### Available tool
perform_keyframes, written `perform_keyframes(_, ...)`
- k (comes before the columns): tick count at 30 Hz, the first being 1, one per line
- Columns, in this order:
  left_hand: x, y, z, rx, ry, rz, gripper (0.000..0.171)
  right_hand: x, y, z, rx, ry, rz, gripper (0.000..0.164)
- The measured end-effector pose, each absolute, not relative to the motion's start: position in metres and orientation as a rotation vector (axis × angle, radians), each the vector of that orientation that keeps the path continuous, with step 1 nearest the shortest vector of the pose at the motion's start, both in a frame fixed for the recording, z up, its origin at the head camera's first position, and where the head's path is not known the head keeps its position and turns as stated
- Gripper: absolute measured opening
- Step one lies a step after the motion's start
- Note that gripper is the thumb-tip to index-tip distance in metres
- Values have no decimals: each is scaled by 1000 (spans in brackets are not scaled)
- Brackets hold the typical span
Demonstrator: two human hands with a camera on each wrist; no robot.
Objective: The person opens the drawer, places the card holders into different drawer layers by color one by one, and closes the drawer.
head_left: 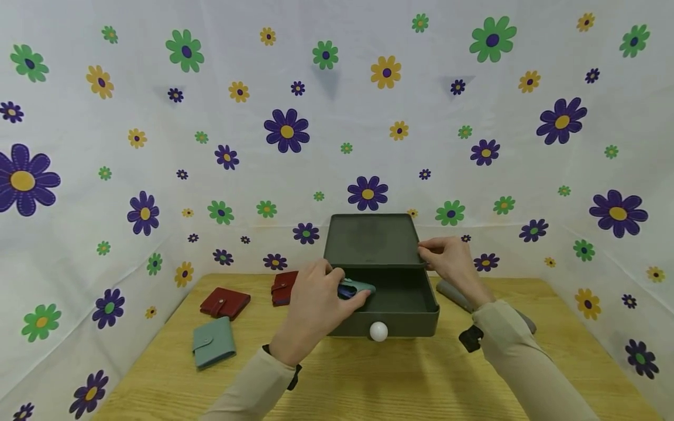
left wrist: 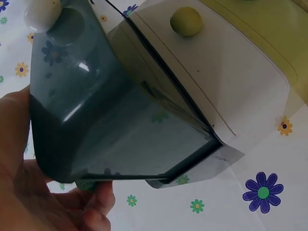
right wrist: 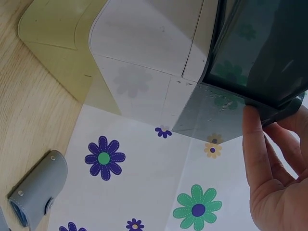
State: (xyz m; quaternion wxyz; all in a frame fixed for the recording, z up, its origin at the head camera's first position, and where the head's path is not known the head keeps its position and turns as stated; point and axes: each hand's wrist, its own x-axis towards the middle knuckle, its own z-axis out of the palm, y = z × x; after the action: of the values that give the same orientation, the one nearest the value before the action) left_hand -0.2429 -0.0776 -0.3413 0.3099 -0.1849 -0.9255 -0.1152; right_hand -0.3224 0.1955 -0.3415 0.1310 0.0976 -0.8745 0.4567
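A dark green drawer (head_left: 405, 289) with a white knob (head_left: 378, 331) stands pulled out from the top of a stacked drawer cabinet (head_left: 371, 237). Over the drawer's left side, my left hand (head_left: 318, 304) holds a teal case (head_left: 363, 285) between thumb and fingers; a dark blue patch shows on it, and the hand hides the rest. In the left wrist view, the left hand (left wrist: 29, 192) is beside the drawer wall, with a bit of green between its fingers. My right hand (head_left: 447, 257) pinches the cabinet's top unit at its right front corner.
To the left on the wooden table (head_left: 174, 374) lie a red wallet (head_left: 224, 303), a teal wallet (head_left: 213, 342) and another red wallet (head_left: 283, 287). Grey cases (head_left: 453, 295) lie to the right, partly behind the right arm. White (right wrist: 144, 33) and yellow (right wrist: 62, 53) units sit below the green one.
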Motion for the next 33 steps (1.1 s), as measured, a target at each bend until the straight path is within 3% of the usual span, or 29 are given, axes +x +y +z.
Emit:
perform_keyframes(25,-259,-58,-331,-253,-2699,-146,88,-321,196,-341,278,-2538,1336,27)
perform_keyframes(33,-261,-66,-328,-244,-2696,-316,72,-320,196,-342,284,-2535,1316,27)
